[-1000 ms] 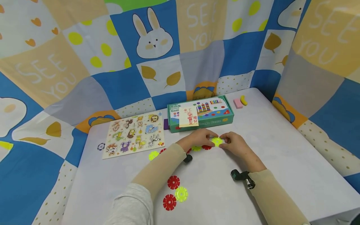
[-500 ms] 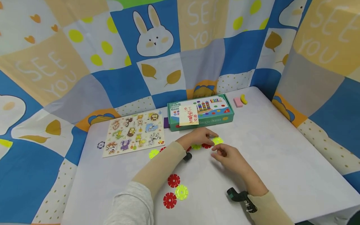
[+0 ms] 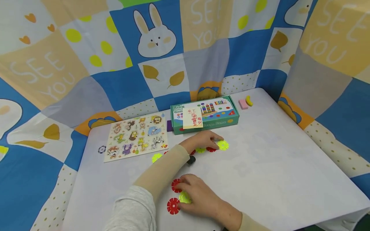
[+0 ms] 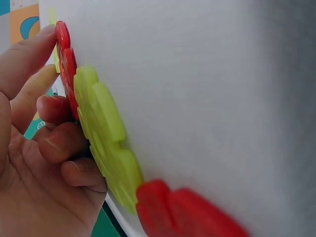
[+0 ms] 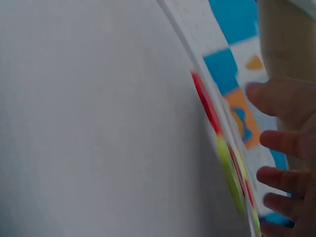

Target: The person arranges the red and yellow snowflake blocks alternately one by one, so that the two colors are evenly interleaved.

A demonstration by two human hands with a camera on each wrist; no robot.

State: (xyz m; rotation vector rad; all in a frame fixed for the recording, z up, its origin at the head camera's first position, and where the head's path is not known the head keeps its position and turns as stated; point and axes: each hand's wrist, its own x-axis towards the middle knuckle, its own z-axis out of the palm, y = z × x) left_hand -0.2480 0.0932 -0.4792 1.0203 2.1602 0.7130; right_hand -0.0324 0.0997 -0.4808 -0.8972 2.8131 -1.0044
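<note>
Red and yellow plastic snowflake discs form a row across the table. My left hand [image 3: 202, 140] rests at its right end, thumb and forefinger against the end yellow disc [image 3: 223, 145] and the neighbouring red disc [image 3: 212, 149]. In the left wrist view its other fingers lie curled beside the red disc [image 4: 69, 74] and a nearer yellow disc [image 4: 106, 140]. My left forearm covers part of the row. Nearer the body, my right hand [image 3: 202, 197] reaches with spread fingers over a loose yellow disc [image 3: 184, 197], between an upper red disc [image 3: 174, 185] and a lower red disc [image 3: 173, 206].
Behind the row stands a green game box [image 3: 219, 120] bearing a handwritten note [image 3: 192, 117]. An animal puzzle board [image 3: 136, 136] lies to the left. A pink block [image 3: 243, 104] and a toy banana [image 3: 249, 100] sit at the back right.
My right hand has let go of the yellow disc at the row's right end and moved down and left to the loose discs. My left hand has stayed at the row.
</note>
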